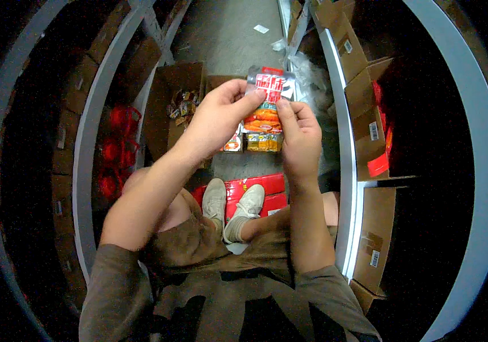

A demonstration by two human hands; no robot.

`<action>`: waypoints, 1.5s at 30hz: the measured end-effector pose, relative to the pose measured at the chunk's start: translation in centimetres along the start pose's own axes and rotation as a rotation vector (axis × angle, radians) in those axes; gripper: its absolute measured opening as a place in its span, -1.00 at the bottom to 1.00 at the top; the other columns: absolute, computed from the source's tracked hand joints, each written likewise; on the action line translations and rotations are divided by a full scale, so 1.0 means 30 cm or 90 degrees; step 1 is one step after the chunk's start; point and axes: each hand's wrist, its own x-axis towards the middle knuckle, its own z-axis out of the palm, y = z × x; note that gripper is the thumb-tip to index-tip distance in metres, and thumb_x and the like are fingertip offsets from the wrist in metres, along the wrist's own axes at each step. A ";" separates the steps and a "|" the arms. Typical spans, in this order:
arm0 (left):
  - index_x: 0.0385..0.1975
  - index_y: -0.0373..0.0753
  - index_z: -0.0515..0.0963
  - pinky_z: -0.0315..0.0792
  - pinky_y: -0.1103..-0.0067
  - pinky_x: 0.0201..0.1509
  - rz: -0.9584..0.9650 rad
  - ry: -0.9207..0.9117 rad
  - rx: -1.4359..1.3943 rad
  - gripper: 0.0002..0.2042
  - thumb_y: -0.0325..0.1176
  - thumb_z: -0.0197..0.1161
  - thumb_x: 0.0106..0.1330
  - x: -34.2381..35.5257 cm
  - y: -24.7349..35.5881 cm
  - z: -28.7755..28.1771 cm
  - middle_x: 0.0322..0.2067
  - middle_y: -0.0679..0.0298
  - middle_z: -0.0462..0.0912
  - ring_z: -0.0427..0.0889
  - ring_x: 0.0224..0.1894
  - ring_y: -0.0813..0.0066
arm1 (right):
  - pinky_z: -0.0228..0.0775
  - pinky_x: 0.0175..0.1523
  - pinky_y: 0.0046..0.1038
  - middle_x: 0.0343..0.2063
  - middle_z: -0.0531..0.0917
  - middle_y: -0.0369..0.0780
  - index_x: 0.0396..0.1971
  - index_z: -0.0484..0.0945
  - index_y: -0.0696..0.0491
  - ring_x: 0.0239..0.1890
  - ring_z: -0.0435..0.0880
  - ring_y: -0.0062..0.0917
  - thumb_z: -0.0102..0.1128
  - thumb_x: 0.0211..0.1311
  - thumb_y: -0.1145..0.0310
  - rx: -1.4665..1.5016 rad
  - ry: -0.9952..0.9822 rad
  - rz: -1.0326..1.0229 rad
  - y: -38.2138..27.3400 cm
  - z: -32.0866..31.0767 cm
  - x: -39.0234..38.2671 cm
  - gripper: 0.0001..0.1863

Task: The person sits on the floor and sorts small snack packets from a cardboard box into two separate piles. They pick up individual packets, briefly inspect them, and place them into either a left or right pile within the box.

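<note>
Up in front of me, both hands hold a small silver snack pouch [264, 114] with red print and a picture of orange food on it. My left hand [218, 117] pinches its left side, the thumb lying across the front. On the right side, my right hand [301, 137] grips the pouch between thumb and curled fingers. Below the pouch, several small gold packets [264, 142] stand in a row, partly covered. Next to my left wrist is another small pack [232, 143], mostly hidden behind that hand.
An open cardboard box [161, 91] with loose small packets [185, 105] stands ahead on the left. Red cardboard [266, 184] lies under my shoes. Shelf uprights rise on both sides, with cartons [369, 128] at right and red round items [119, 149] at left. Clear plastic [312, 74] lies ahead right.
</note>
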 end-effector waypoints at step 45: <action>-0.06 -0.43 0.39 0.43 0.28 0.04 -0.270 0.172 0.679 -0.63 -0.30 0.13 0.22 0.504 -0.782 -0.394 -0.11 -0.19 0.56 0.55 0.02 -0.02 | 0.43 -0.02 -0.46 -0.27 0.61 -0.15 -0.24 0.49 0.21 -0.19 0.60 -0.51 -0.21 0.47 0.16 -0.227 0.005 0.052 0.026 -0.086 0.081 -0.59</action>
